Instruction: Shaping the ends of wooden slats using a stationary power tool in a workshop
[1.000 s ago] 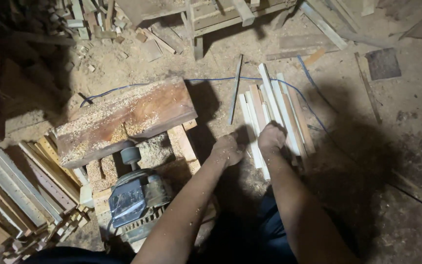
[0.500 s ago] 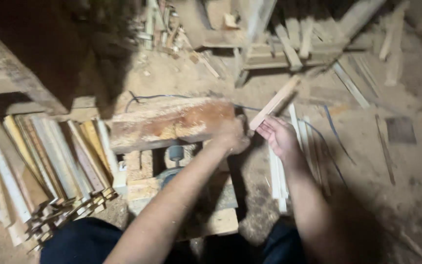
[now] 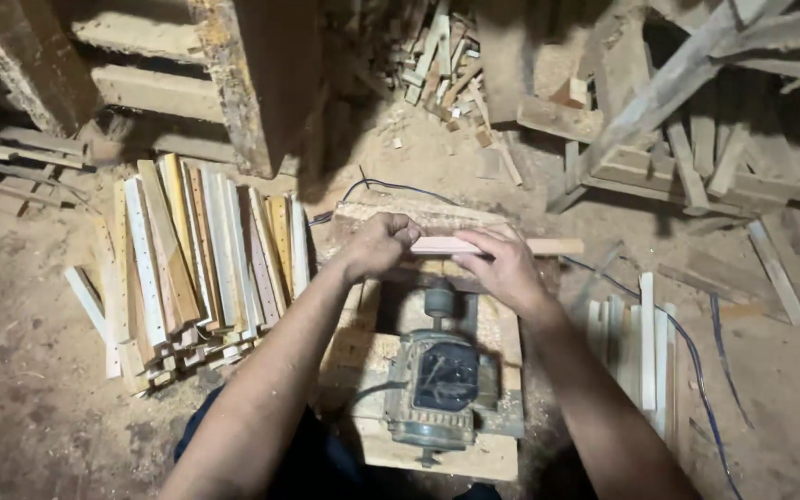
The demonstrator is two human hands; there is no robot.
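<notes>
I hold a thin pale wooden strip [image 3: 548,246] level and crosswise over a small wooden work block [image 3: 437,220]. My left hand [image 3: 377,243] grips its left end. My right hand [image 3: 506,264] grips it near the middle, and the strip's right end sticks out past it. Directly below the hands sits a grey electric motor [image 3: 442,384] with its shaft pointing up toward the strip, mounted on a wooden base [image 3: 502,333] dusted with sawdust.
A stack of flat wooden slats [image 3: 196,268] lies on the floor to the left. More pale strips [image 3: 645,352] lie to the right, with a blue cable [image 3: 696,361] running past them. Timber frames and offcuts [image 3: 696,157] crowd the back; a heavy post [image 3: 252,83] stands behind left.
My hands lifted a strip from the pile on the right and brought it over the block above the motor. The view swung left, showing the slat stack.
</notes>
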